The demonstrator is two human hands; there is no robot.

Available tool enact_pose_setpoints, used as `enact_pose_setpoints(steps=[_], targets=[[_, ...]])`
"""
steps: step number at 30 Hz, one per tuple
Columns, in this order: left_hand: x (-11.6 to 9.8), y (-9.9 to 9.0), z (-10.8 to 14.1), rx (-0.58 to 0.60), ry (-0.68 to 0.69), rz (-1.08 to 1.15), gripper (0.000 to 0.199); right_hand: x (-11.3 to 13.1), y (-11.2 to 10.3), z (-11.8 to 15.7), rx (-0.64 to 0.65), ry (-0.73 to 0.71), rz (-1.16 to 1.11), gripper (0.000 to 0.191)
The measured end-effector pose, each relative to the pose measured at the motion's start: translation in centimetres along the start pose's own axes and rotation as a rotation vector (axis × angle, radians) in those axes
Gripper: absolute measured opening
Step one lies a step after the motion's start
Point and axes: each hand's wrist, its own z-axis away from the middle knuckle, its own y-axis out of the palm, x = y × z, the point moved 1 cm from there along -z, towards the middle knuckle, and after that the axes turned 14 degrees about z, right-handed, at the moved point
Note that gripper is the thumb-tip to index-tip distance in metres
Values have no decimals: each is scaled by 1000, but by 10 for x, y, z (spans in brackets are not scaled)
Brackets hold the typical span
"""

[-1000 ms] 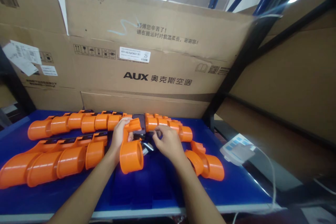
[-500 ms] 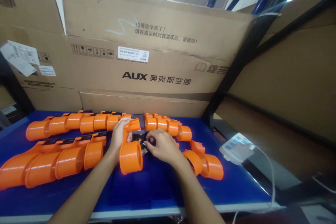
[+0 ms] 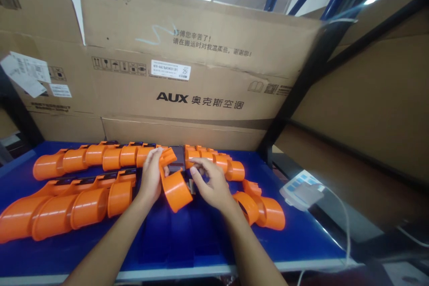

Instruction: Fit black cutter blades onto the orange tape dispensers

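My left hand (image 3: 152, 174) is closed around the upper arm of an orange plastic holder (image 3: 177, 191), whose round, cup-like part hangs tilted below the fingers. Close to the right of this piece is my right hand (image 3: 211, 181), its thumb and forefinger slightly apart with nothing visible between them. A small greyish part (image 3: 191, 186) shows beside the cup's right edge; what it belongs to is unclear. Behind the hands stands a dark rectangular box or tray (image 3: 179, 156), partly hidden by the orange piece.
Rows of similar orange holders (image 3: 89, 205) lie on the blue tabletop (image 3: 301, 241), left and right. Dark blue pieces (image 3: 167, 241) lie in front. A white power strip (image 3: 303, 190) with a cable sits at the right edge. Cardboard (image 3: 201, 76) walls the back.
The orange holder has tilted, its cup swinging to the right and slightly up. My right hand has risen a little, and its fingers have moved away from the small part below.
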Motion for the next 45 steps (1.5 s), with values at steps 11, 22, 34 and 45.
enact_pose_setpoints(steps=[11,22,34,45], targets=[[1,2,4,-24,134,-108,59,15,2,7,-54,-193,25,44],[2,-4,3,77,-13,-249,44,10,-27,-5,-399,124,145,36],[9,6,19,309,34,-471,34,-95,-146,-12,54,846,930,55],[12,9,25,393,38,-520,37,-156,-123,8,411,779,831,60]])
